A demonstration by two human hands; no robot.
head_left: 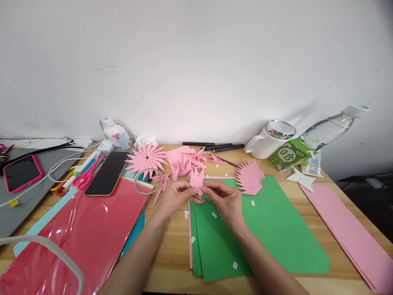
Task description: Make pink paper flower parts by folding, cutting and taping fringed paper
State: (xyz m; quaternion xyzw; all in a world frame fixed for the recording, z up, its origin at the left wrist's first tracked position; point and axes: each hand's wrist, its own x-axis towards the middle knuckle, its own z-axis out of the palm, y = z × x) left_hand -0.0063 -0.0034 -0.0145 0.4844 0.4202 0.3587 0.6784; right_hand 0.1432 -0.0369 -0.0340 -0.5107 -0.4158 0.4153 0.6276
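Note:
My left hand (177,197) and my right hand (224,200) meet over the left part of a stack of green paper (276,229). Between their fingertips they pinch a small folded pink paper piece (196,180) with several points upward. Just behind lies a heap of folded pink paper pieces (184,157). A round pink paper star (146,159) with many points is at its left. To the right, a fan of joined pink points (250,177) rests on the far edge of the green stack. Small white scraps (214,214) are scattered on the green paper.
At left are a black phone (107,174), pink scissors (89,172), red plastic-wrapped paper (82,229) and a roll of tape (147,181). Pens (217,147) lie by the wall. A white mug (267,141), a green box (287,155), a water bottle (331,127) and pink sheets (346,229) are at right.

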